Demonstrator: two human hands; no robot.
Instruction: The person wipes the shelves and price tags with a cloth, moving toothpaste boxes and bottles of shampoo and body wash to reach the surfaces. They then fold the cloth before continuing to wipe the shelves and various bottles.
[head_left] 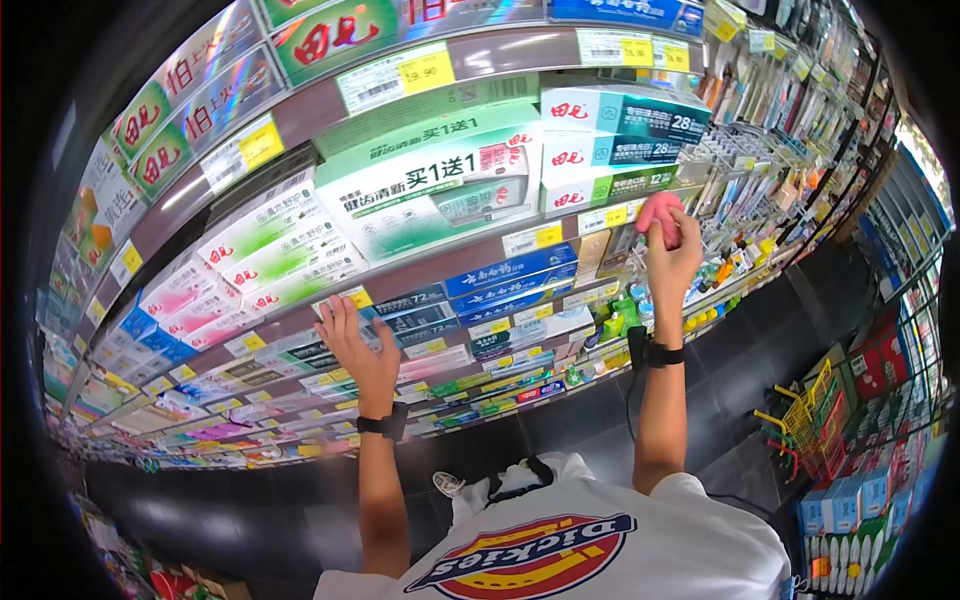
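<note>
A crumpled pink cloth is bunched in the fingers of my right hand. This hand is raised at the shelf's front edge, just right of the price labels under the stacked green and white toothpaste boxes. My left hand has its fingers spread and holds nothing. Its fingertips are at a lower shelf edge, close to a yellow price label and left of dark toothpaste boxes. Above it are a large white and green toothpaste box and smaller boxes.
Packs of toothbrushes hang on racks to the right. Blue toothpaste boxes fill a lower shelf. On the dark tiled floor, a yellow and green shopping cart stands at the right, near blue boxes.
</note>
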